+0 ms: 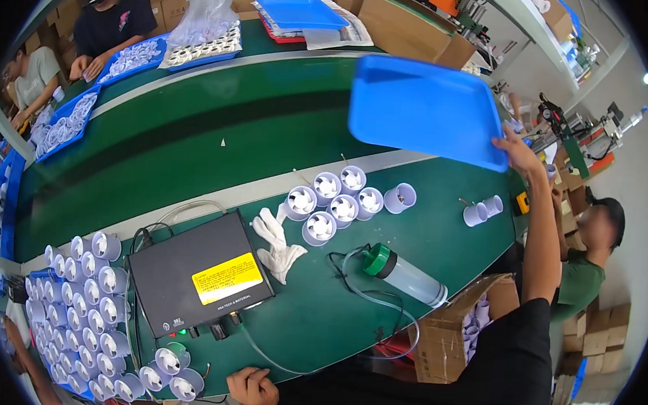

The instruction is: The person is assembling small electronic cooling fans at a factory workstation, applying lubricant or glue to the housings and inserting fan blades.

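Observation:
High over the far edge of the bench, my right hand [516,151] grips a shallow blue plastic tray [426,108] by its right-hand edge. My left hand [254,393] rests at the near edge of the green tabletop, fingers curled in and nothing visible in them. Close to it stand a few pale cups with white fan blades inside [172,359]. A loose group of similar fan cups [342,209] stands mid-bench, with another pale cup [401,198] beside it. Two more cups [476,214] lie to the right, below the tray.
A black control box [186,276] with a yellow label sits left of a white glove [277,248]. A green-capped dispensing syringe [408,276] trails a hose. Many fan cups [83,314] crowd the left. A carton [441,351] holds cups. Co-workers sit across the conveyor [195,120] and at right.

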